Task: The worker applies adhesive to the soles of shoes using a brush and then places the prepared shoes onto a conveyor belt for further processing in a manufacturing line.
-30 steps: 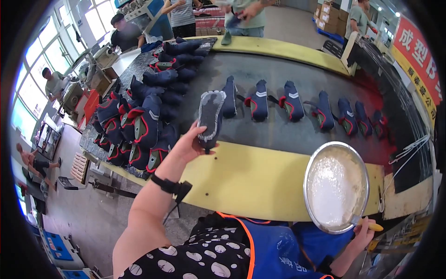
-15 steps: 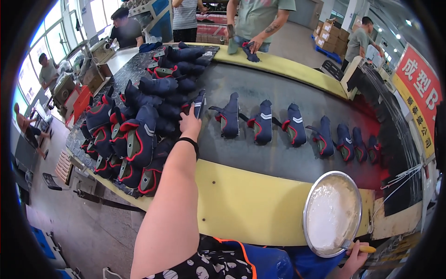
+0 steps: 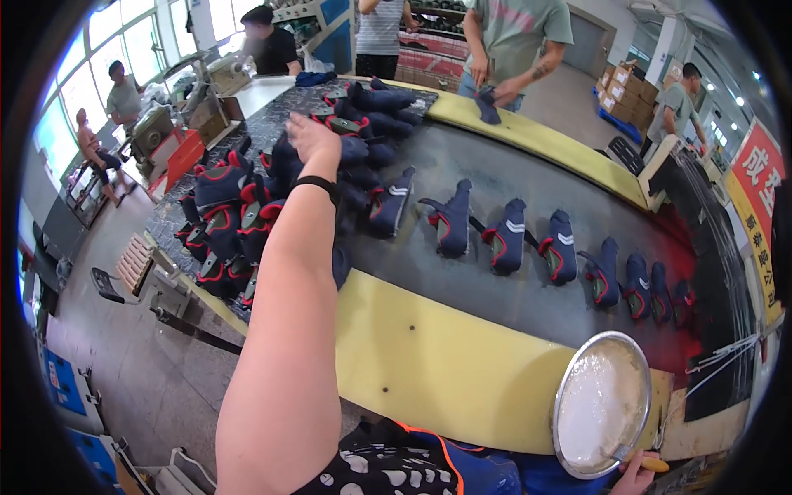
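Note:
My left hand (image 3: 313, 139) reaches over the far part of a heap of dark blue shoe uppers (image 3: 221, 186) with red trim, standing on a dark board. Its fingers look stretched out, with nothing seen in them. On the grey conveyor belt beside the heap, one shoe upper (image 3: 392, 204) lies at the left end of a row of several alike. At the lower right, my right hand (image 3: 635, 477), partly cut off, closes at the yellow handle of a brush (image 3: 653, 464). The brush's head rests inside a metal bowl (image 3: 563, 412) of white paste.
Yellow boards (image 3: 462, 371) edge the belt on the near and far sides. Across it, a person (image 3: 520, 41) in a green shirt handles a dark blue upper (image 3: 487, 106). Red light falls at the belt's right end by a machine opening (image 3: 685, 247). Cartons (image 3: 627, 95) are stacked behind.
My left hand has left the upper at the belt's left edge and moved away, up and left, over the heap. That upper now lies on the belt. The view has shifted left.

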`<state>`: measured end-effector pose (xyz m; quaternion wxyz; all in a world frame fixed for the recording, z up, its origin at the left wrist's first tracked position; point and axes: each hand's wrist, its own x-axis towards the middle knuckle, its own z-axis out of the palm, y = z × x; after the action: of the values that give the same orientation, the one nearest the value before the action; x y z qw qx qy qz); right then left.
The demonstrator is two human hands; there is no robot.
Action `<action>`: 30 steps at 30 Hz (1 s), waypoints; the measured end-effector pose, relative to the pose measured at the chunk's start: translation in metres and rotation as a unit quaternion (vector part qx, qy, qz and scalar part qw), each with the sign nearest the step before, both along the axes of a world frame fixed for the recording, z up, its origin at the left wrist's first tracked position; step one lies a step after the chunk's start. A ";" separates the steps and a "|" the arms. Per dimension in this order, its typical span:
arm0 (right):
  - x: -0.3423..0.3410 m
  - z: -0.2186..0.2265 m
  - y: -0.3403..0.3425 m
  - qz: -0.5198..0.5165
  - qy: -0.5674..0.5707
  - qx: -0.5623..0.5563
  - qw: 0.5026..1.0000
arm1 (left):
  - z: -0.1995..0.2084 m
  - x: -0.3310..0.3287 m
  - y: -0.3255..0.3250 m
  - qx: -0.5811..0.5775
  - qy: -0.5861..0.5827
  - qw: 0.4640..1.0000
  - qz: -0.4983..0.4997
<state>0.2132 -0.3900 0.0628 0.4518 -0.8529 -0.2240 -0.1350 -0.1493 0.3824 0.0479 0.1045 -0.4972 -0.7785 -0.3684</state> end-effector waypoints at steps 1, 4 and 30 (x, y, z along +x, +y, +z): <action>0.000 -0.001 -0.001 -0.027 0.014 0.014 0.999 | 0.005 -0.022 0.010 -0.101 -0.073 0.990 -0.072; -0.004 -0.002 -0.003 -0.049 0.065 0.013 0.997 | 0.001 -0.063 0.034 -0.358 -0.274 0.862 -0.230; -0.030 0.018 0.006 0.020 0.006 0.050 0.999 | -0.003 0.057 -0.179 -0.278 -0.556 0.638 -0.455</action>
<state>0.1834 -0.3836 0.0808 0.4977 -0.8255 -0.2314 -0.1313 -0.0924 0.2033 0.0446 -0.6717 -0.4957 -0.4310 -0.3426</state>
